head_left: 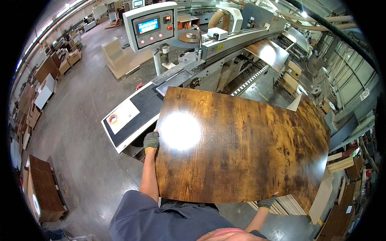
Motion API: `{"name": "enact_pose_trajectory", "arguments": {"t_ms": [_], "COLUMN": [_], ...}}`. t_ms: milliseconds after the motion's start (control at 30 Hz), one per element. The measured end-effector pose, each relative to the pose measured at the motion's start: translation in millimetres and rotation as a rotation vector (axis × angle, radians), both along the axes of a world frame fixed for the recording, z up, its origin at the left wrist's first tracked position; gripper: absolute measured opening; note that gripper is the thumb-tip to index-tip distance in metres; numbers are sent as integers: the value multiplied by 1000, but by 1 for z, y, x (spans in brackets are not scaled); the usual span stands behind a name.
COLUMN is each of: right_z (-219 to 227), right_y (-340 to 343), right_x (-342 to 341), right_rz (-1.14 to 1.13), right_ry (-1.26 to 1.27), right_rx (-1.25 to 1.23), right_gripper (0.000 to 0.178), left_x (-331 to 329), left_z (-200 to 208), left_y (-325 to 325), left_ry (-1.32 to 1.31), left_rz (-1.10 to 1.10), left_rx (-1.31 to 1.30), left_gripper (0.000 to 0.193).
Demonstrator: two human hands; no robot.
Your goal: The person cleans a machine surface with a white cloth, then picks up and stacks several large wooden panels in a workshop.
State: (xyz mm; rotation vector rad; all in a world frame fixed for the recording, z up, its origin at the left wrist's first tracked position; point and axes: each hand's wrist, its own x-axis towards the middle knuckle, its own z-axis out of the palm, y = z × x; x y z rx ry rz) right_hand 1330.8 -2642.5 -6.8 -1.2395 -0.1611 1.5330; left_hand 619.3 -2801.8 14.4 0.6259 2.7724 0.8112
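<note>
A large brown wood-grain panel [225, 148] with a glossy top spans the middle of the view, in front of my body. At its left edge my left hand [151, 140], in a dark grey glove with a yellow cuff, is closed on the board. My right hand [267, 201], gloved alike, grips the near edge toward the right, its fingers partly hidden by the panel. The far left corner lies over the end of a machine's black-topped table [138, 112]. Beneath the right part, a similar wood-grain board [307, 106] shows along the far edge.
A control panel [152, 27] with a lit screen and buttons stands on the machine, far left of centre. A tape roll [113, 119] lies on a white sheet on the machine's table. Pale-edged boards [287, 205] are stacked below right. Another wood-grain board [268, 53] lies farther along the machine.
</note>
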Motion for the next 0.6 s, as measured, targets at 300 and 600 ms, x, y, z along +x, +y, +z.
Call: {"name": "enact_pose_trajectory", "arguments": {"t_ms": [300,600], "right_z": [-15,55], "right_y": [-63,-158], "right_x": [-91,-248], "right_rz": [206,414], "right_ry": [85,248], "right_rx": [192,252], "right_gripper": [75,72], "left_x": [-80,-124], "left_z": [-43,-72], "left_y": [-204,-449], "left_ry": [21,-80], "left_rz": [85,452], "left_rx": [169,216], "left_gripper": [60,67]}}
